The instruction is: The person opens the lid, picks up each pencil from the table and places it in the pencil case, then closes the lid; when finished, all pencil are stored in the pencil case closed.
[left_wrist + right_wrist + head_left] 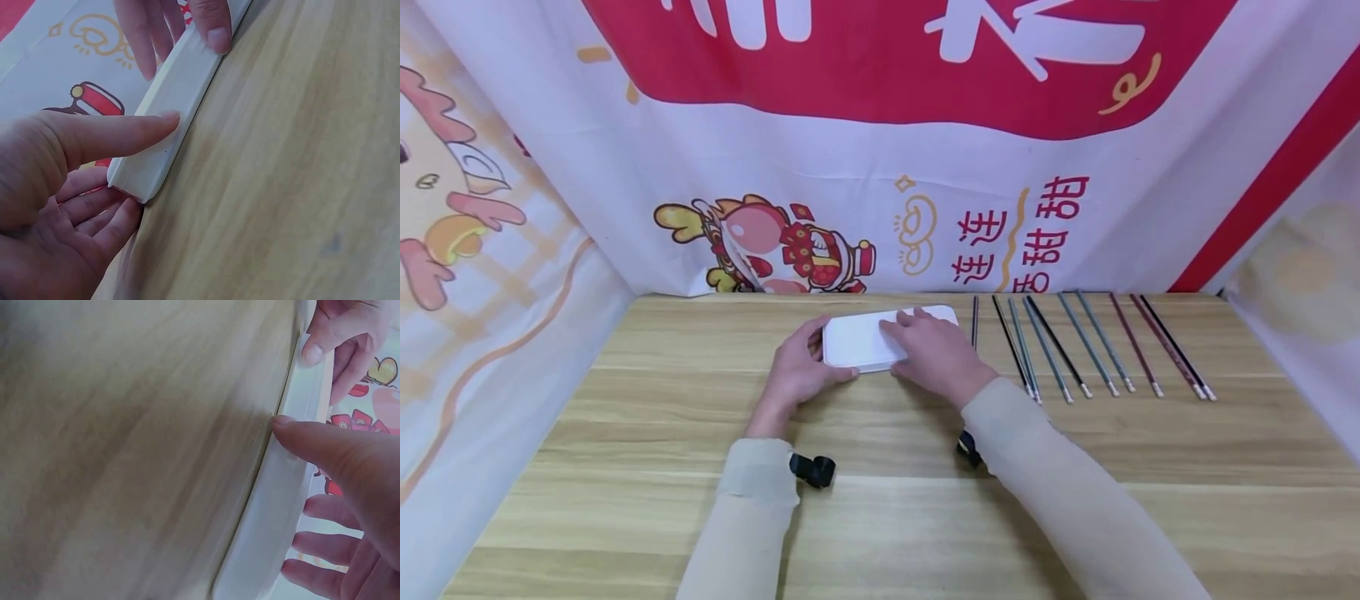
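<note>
A flat white box with rounded corners lies on the wooden table near its back edge. My left hand grips its left end, with the thumb along the front side and the fingers at the short end. From the right, my right hand holds the same box, fingers over the top and thumb on the front side. In the left wrist view the box shows its long side, and the curled fingers touch its end corner. The right wrist view has the right thumb pressed on the box's side.
Several pencils in black, teal and dark red, with white eraser ends toward me, lie in a loose row right of the box. A printed cloth hangs behind the wooden table. More cloth borders both sides.
</note>
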